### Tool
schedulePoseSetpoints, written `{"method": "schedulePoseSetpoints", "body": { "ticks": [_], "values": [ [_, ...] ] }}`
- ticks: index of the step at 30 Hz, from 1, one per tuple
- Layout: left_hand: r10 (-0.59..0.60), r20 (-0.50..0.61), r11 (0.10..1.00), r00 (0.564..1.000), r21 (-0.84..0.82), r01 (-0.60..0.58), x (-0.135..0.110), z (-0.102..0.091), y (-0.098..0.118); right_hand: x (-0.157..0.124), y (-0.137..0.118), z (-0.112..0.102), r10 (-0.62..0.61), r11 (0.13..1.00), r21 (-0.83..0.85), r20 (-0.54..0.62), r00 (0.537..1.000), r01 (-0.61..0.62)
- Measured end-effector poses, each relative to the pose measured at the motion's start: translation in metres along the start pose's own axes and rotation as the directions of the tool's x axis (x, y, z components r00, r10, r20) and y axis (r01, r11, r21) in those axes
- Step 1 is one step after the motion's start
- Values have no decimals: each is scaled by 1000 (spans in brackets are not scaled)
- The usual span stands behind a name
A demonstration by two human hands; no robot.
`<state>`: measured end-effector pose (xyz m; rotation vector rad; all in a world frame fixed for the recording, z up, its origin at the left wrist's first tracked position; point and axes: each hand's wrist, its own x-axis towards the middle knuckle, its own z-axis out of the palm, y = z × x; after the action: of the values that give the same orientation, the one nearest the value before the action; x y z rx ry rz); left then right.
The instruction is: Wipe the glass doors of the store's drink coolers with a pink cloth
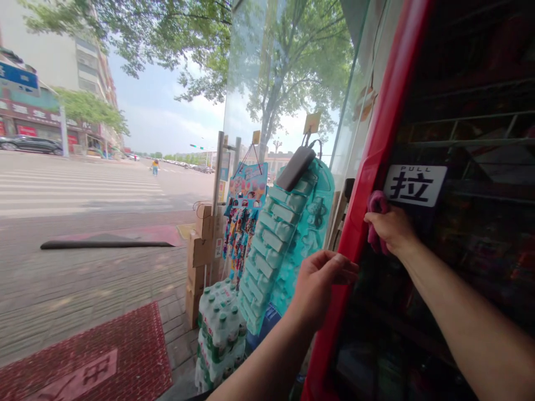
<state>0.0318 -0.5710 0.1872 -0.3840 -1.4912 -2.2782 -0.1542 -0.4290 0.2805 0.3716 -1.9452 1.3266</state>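
Note:
My right hand (395, 225) is closed around a bunched dark pink cloth (378, 223), which lies against the red door frame (368, 184) beside the glass of a display fridge. Just right of the cloth, a white "PULL" sticker (416, 185) is fixed to the glass. Lower and to the left, my left hand (320, 281) is at the red frame with its fingers curled and thumb against them. Whether those fingers hold anything, or touch the frame, I cannot make out.
Left of the fridge hang turquoise moulded plastic sheets (271, 239) and a rack card of small packets (248, 186). Packs of bottles (221, 323) and cardboard boxes (200, 248) stand below, near a red mat (137, 345). A glass pane (292, 72) rises behind.

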Motion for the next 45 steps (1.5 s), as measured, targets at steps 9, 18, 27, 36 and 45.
{"method": "schedulePoseSetpoints", "body": {
  "ticks": [9, 18, 27, 36, 45],
  "values": [
    [78, 10, 990, 997, 119, -79, 32, -11, -3, 1, -17, 14, -15, 987, -162, -38, 999, 9],
    [100, -29, 976, 995, 195, -93, 30, -31, -2, 0, -27, 14, -4, 980, -201, -39, 999, -4],
    [279, -58, 903, 958, 357, -241, 26, -17, 11, -56, -55, -27, -95, 994, 49, 5, 995, 95],
    [487, 5, 692, 873, 608, -389, -18, -23, 6, -179, -71, -65, -325, 934, 115, -127, 937, 339],
    [588, 125, 534, 799, 681, -500, -57, -32, -12, -236, -76, -72, -520, 844, 62, -150, 841, 533]
  ]
}}
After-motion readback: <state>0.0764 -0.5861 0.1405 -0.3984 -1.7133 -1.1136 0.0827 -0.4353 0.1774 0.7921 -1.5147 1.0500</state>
